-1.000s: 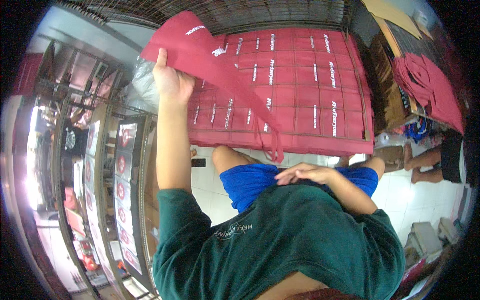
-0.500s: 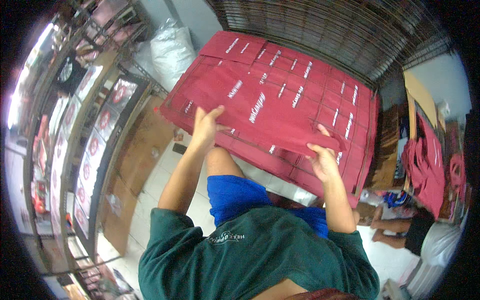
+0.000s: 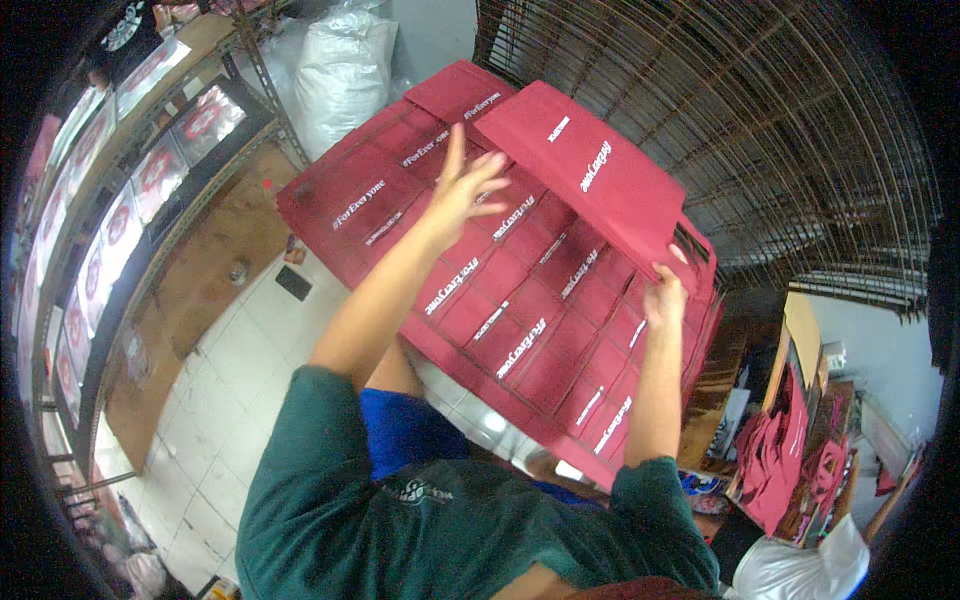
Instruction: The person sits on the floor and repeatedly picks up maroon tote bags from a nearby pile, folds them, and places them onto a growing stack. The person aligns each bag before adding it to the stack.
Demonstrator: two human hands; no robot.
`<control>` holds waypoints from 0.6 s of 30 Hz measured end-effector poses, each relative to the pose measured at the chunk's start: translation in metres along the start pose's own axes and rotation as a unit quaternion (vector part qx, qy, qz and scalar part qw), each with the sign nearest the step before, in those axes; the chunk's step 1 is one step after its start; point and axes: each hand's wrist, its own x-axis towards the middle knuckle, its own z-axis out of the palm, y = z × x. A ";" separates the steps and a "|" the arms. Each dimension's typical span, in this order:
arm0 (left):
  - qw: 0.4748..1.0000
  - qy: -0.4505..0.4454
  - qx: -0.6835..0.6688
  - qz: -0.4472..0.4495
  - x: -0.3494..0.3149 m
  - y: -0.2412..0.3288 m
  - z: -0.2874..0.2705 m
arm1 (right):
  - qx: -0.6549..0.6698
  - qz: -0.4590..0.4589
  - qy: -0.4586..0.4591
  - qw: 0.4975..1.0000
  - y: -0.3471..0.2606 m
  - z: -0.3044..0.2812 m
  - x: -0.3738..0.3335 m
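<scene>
My right hand (image 3: 665, 297) pinches the near corner of a red fabric bag (image 3: 580, 140) with white print, close to its loop handle (image 3: 697, 245). This bag is tilted over the far part of a broad surface covered with rows of similar red printed bags (image 3: 475, 262). Whether its far edge rests on the others I cannot tell. Above the laid-out bags, toward the left, my left hand (image 3: 465, 197) is open with fingers spread and nothing in it.
Beyond the bags stands a stack of wire racks (image 3: 700, 110). A stuffed white sack (image 3: 345, 75) leans at the far left. Shelving with silvery packages (image 3: 165, 180) lines the left side, beside a brown board (image 3: 200, 265). Red fabric pieces (image 3: 780, 450) hang at the right.
The red bag has moved away from me toward the far right, with my right hand still on it. My left hand is now clear of it. The whole view has turned.
</scene>
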 end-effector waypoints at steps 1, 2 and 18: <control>0.999 0.004 0.045 0.028 -0.009 -0.007 -0.017 | -0.034 -0.016 0.017 0.999 0.018 -0.008 0.022; 0.994 0.009 0.090 0.060 -0.025 -0.015 -0.038 | -0.066 -0.035 0.030 0.997 0.035 -0.011 0.044; 0.779 0.073 0.615 0.095 -0.236 -0.138 -0.190 | -0.242 -0.022 0.093 0.966 0.160 -0.061 0.207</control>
